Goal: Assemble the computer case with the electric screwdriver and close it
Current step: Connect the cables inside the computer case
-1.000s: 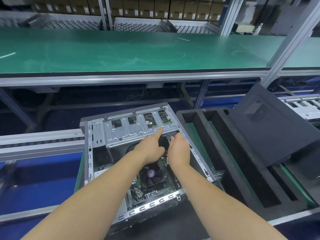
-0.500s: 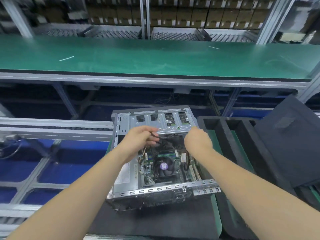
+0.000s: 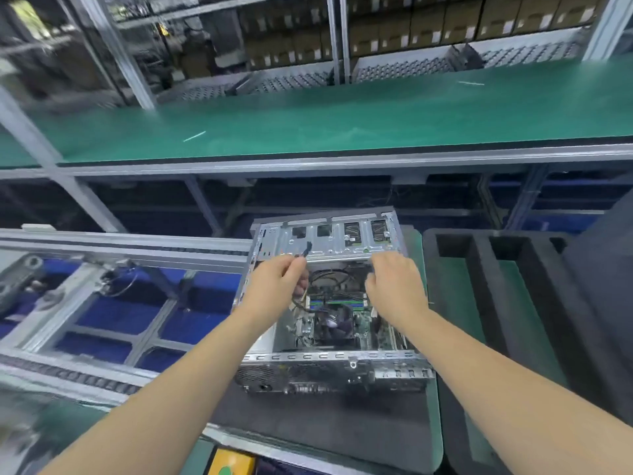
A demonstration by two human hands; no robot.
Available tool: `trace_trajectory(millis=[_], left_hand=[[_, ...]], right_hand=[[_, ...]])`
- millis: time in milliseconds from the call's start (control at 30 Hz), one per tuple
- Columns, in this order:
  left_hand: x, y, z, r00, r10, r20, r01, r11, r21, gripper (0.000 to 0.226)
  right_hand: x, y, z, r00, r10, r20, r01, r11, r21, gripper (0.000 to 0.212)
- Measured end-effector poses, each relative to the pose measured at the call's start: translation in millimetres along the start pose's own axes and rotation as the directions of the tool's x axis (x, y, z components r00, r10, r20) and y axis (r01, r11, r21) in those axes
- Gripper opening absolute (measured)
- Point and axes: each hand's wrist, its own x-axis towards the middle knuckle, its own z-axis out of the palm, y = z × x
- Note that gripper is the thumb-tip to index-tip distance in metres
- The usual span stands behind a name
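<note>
A long green workbench point(image 3: 342, 125) runs across the far side of a factory room, with metal shelving behind it stacked with brown boxes point(image 3: 394, 32). Nearer, a roller conveyor point(image 3: 123, 248) with a silver frame crosses the left side over blue flooring, and a black foam tray point(image 3: 479, 303) with deep slots sits on the right. Between them, on a dark mat point(image 3: 325, 416), lies the open computer case point(image 3: 329, 368), its open side facing up. Its long axis runs away from the person, with the drive bracket point(image 3: 335, 241) at the far end and the perforated panel at the near end. Inside, a cooling fan point(image 3: 334, 325) sits below a row of memory slots. Both forearms reach forward over the case, the hands apart at its far half. The left hand point(image 3: 277, 286) has its fingers curled and pinches a thin black cable point(image 3: 306, 250) whose end sticks up over the drive bracket. The right hand point(image 3: 397, 289) is seen from the back, fingers bent down into the case near its right wall; whether it holds anything cannot be told.
</note>
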Motion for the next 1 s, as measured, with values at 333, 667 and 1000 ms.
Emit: trace_trajectory(millis=[333,667,1000], left_hand=[[-1,22,40,0.980,-0.193,0.052,0.199,0.971,-0.131,0.026],[-5,14,29,0.981,-0.079,-0.177,0.090,0.995,0.053,0.046],[-7,7,25,0.997,-0.059,-0.042,0.061,0.998,0.027,0.022]], right_hand=[[-8,8,3,0.997,0.020,-0.071,0.002,0.951,0.308,0.020],[-3,12,4,0.983,0.184,0.000,-0.167,0.894,0.416,0.023],[-3,14,-2,0.937,0.342,-0.071,-0.260,0.819,0.511,0.029]])
